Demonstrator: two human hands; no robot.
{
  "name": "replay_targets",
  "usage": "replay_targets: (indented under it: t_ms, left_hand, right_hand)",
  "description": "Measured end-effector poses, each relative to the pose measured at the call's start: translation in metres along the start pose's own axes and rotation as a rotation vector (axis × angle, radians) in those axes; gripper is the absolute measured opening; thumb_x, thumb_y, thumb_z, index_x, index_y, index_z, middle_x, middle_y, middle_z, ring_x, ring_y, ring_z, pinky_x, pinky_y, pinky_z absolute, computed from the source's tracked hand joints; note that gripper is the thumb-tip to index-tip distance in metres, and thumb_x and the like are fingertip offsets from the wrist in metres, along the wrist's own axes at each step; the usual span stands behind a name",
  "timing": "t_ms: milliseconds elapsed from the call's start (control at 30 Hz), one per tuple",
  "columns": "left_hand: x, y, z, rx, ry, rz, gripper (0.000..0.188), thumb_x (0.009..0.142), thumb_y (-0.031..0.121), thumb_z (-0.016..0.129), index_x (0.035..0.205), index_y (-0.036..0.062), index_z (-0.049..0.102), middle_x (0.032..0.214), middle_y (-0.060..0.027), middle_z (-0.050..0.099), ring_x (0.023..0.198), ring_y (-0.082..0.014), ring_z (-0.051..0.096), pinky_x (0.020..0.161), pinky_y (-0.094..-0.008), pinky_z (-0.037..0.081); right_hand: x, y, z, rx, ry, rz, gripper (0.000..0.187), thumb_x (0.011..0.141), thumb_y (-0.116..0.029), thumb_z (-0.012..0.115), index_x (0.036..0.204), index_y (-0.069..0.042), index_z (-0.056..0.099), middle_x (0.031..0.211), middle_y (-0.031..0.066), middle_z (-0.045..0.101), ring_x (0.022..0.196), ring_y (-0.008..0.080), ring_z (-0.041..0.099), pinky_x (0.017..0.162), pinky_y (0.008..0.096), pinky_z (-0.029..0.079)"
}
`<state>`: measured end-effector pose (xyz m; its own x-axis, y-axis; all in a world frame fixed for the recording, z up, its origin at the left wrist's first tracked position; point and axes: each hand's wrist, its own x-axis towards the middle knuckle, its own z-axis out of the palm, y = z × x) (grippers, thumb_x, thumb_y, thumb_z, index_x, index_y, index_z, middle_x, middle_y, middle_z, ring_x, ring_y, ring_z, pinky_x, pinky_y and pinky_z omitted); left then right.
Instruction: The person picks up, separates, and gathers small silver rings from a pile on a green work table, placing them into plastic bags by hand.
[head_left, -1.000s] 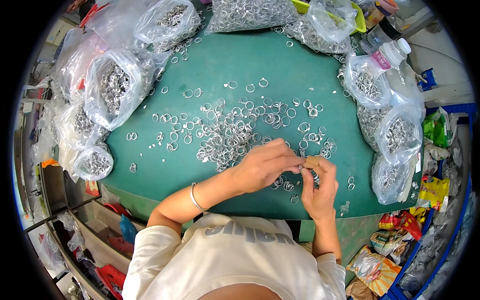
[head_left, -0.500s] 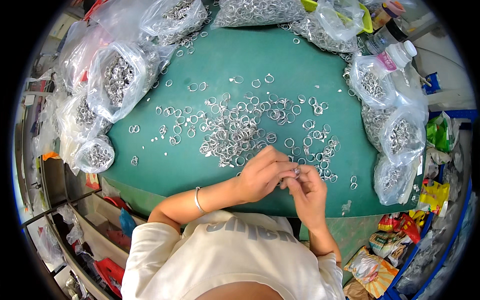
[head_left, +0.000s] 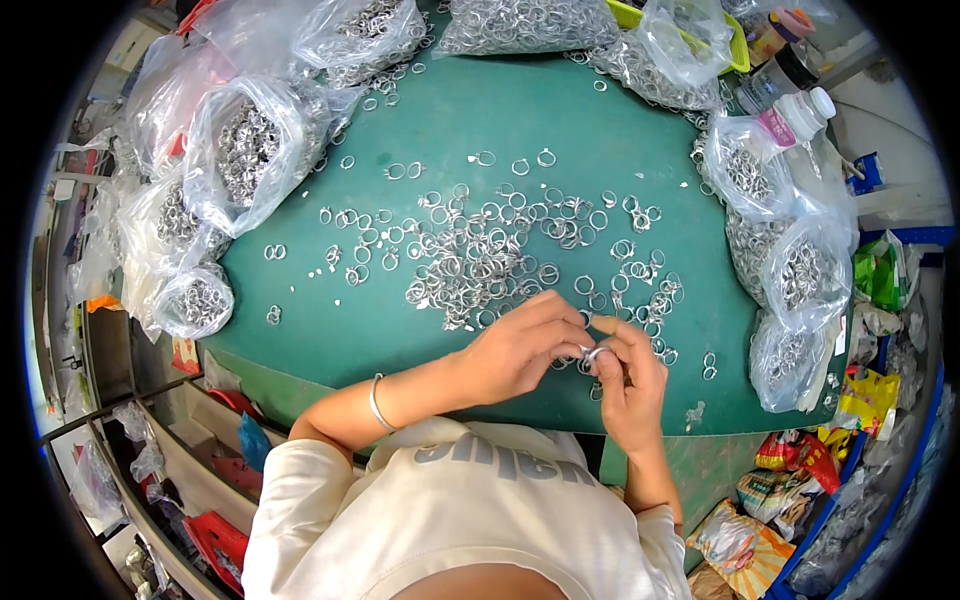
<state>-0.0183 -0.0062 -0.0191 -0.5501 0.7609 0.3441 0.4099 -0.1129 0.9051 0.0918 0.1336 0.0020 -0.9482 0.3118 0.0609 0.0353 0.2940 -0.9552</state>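
Near the front edge of the green table, both hands meet over one silver ring point(head_left: 597, 354). My left hand point(head_left: 527, 345) pinches it from the left with thumb and fingertips. From the other side, my right hand point(head_left: 631, 382) grips it between thumb and forefinger. Just beyond my fingers lies a loose heap of silver rings point(head_left: 470, 275), thickest in the middle. A smaller scatter of rings point(head_left: 650, 285) reaches past my right hand. Fine detail on the held ring is too small to make out.
Clear bags full of rings line the table point(head_left: 400, 130): an open bag point(head_left: 245, 160) at the left, a large bag point(head_left: 528, 25) at the back, another bag point(head_left: 798, 270) at the right. A white-capped bottle point(head_left: 800, 115) leans there. Drawers point(head_left: 190, 440) stand at lower left.
My fingers have drawn slightly apart and the ring now shows more plainly between them. The right forefinger has lifted away a little. The whole view has shifted slightly.
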Motion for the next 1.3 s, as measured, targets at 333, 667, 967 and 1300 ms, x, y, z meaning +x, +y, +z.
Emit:
replay_targets:
  t_ms: [333,667,967,1300]
  left_hand:
    - [-0.001,-0.022,-0.012,0.632,0.087,-0.058,0.025,0.094,0.008,0.052,0.116,-0.0036,0.054,0.087,-0.0037,0.055,0.075,-0.0110,0.052,0.065,-0.0261,0.045]
    - [0.004,-0.018,-0.009,-1.046,-0.053,-1.091,0.028,0.099,0.021,0.045,0.111,0.0011,0.060,0.082,-0.0020,0.054,0.065,-0.0061,0.043,0.052,-0.0199,0.033]
    - [0.104,-0.065,-0.007,0.498,0.035,-0.138,0.020,0.085,0.010,0.061,0.103,0.0000,0.058,0.090,-0.0154,0.058,0.084,-0.0308,0.058,0.071,-0.0383,0.047]
    - [0.134,-0.086,-0.038,-0.215,-0.118,-0.537,0.011,0.086,0.011,0.057,0.091,0.0017,0.053,0.082,-0.0103,0.056,0.072,-0.0206,0.056,0.059,-0.0328,0.046]
  right_hand:
    - [0.006,0.029,-0.001,-0.087,0.089,0.095,0.012,0.087,0.000,0.058,0.099,-0.001,0.056,0.069,0.0076,0.064,0.057,0.0095,0.058,0.050,0.0233,0.043]
    - [0.050,0.037,-0.028,-0.323,0.230,0.045,0.014,0.077,-0.001,0.068,0.091,-0.002,0.063,0.076,0.0047,0.059,0.066,0.0152,0.054,0.059,0.0301,0.045]
    - [0.137,0.077,-0.048,-0.679,0.115,-0.213,0.026,0.080,-0.006,0.065,0.105,-0.002,0.061,0.102,0.0145,0.059,0.097,0.0332,0.053,0.087,0.0400,0.041]
    - [0.102,0.066,-0.065,-0.298,-0.024,0.043,0.018,0.078,0.006,0.061,0.094,0.000,0.062,0.087,0.0101,0.061,0.070,0.0207,0.055,0.064,0.0303,0.045]
